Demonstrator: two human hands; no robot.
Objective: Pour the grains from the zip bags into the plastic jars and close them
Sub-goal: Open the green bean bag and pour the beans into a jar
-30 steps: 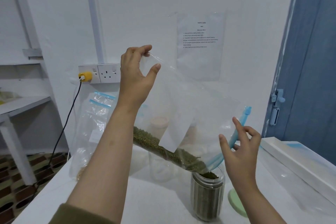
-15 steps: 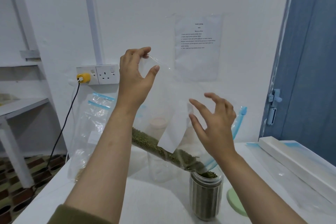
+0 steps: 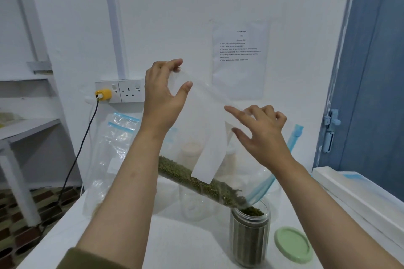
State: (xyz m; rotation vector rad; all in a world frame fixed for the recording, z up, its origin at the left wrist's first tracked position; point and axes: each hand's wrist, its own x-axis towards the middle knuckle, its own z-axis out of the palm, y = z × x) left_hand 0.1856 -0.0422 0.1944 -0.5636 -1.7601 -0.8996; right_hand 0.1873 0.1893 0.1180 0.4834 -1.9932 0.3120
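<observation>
Zip bag (image 3: 209, 137) is hanging tilted above the worktop (image 3: 175, 247), its low mouth sitting over the jar (image 3: 249, 236). Grains (image 3: 196, 181) are lying along the bag's lower edge and inside the jar. Lid (image 3: 293, 244) is lying just right of the jar. Other bags (image 3: 113, 148) are leaning against the wall behind-left, under the wall socket (image 3: 122, 90). Empty jar (image 3: 194, 203) is standing behind the bag.

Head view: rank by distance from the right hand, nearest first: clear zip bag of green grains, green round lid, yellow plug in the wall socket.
From the right hand:
1. Clear zip bag of green grains: touching the fingertips, just left of the hand.
2. Green round lid: on the table below the hand, beside the jar.
3. Yellow plug: in the wall socket, far left, beyond the left hand.
</observation>
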